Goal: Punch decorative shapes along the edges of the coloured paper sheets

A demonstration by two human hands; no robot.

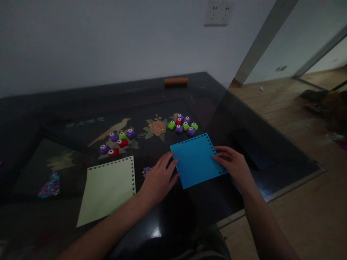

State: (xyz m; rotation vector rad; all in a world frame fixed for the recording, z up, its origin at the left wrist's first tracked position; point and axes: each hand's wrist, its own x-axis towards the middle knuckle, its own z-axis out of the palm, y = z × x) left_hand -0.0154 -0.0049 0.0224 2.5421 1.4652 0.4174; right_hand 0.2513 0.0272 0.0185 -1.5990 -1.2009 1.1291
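A square blue sheet of paper (pixel 193 162), with shapes punched out along its top and right edges, lies between my two hands. My left hand (pixel 159 177) grips its left edge, fingers on the border. At the right edge, my right hand (pixel 233 164) pinches the sheet between thumb and fingers. A pale yellow-green sheet (pixel 108 189), also punched along its top and right side, lies to the left. Small pink and blue punched pieces (pixel 146 171) show beside my left hand, partly hidden by it. Beyond the blue sheet sit several small craft punches (pixel 185 126) in purple, green and red.
More small punches (pixel 114 153) stand behind the yellow-green sheet. A heap of coloured confetti (pixel 51 186) lies at far left. An orange-brown cylinder (pixel 176 81) rests near the back edge of the glossy black table (pixel 168 220). A dark flat object (pixel 251 148) lies at right.
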